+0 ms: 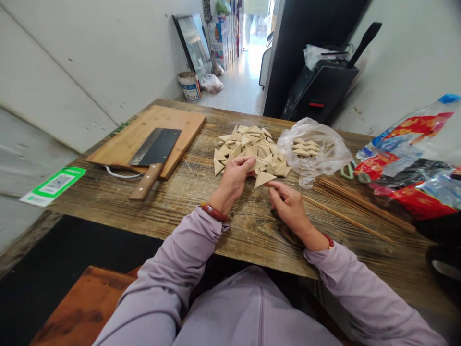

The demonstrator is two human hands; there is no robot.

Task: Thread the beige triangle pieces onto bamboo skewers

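A pile of beige triangular tofu pieces [248,142] lies on the wooden table. My left hand [234,179] is closed at the pile's near edge, thumb and fingers pinched on a tofu piece; its fingers partly cover the grip. Just right of those fingertips, one tofu triangle [264,179] sits between my two hands. My right hand [289,205] is closed in a pinch on a thin wooden skewer, whose tip end meets that triangle. The fingers hide much of this skewer. Several tofu triangles on skewers [305,147] rest in a clear plastic bag [329,149] beyond my right hand.
On the left, a cleaver [155,149] lies on a wooden cutting board [192,120], its handle over the near edge. A bundle of skewers [363,202] lies to the right, beside crumpled red and clear packaging [406,158]. The table's front edge [266,269] is close to my body.
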